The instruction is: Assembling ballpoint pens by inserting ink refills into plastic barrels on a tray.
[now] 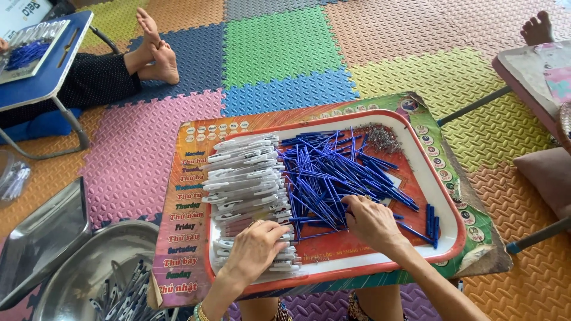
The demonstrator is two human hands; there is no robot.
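Note:
A red-rimmed white tray [441, 202] lies on a small low table [178, 238]. It holds a stack of white pen barrels [244, 178] on the left and a heap of blue pen refills [333, 172] in the middle. A small pile of tiny metal springs [383, 138] sits at the tray's far side. My left hand [254, 248] rests on the near end of the white barrels, fingers curled over them. My right hand [372, 221] presses its fingertips into the near edge of the blue refills. A few blue refills [432, 221] lie apart at the right.
A round metal basin [77, 279] with assembled pens stands at my lower left, beside a flat metal tray [41, 238]. Another person's legs and feet [148, 53] stretch under a blue low table [41, 65] at far left. A pink low table [529, 71] and someone's foot [538, 28] are at right.

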